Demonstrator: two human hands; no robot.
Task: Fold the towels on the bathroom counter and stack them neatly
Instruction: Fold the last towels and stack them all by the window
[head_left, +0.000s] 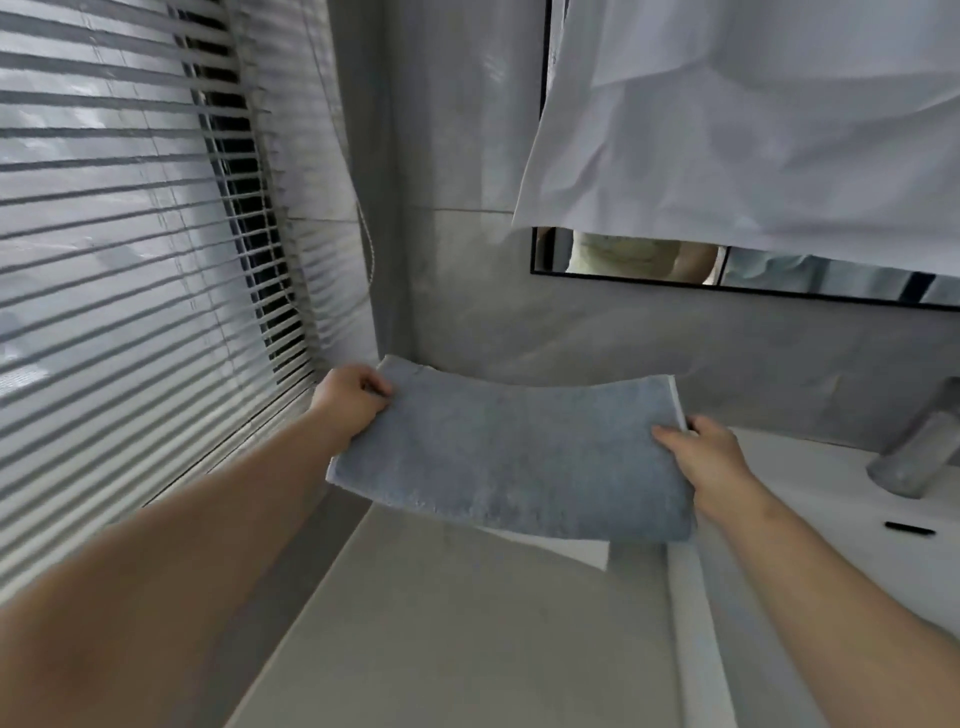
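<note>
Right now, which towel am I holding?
The blue towel, gripped at its ends by your left hand and right hand; the white towel lies beneath it.

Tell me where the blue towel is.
In the head view the blue towel is mid-frame, held above the counter between the left hand and the right hand, over a white cloth, with the faucet to its right.

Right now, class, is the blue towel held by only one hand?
No: the left hand and the right hand each grip one end of the blue towel.
</note>
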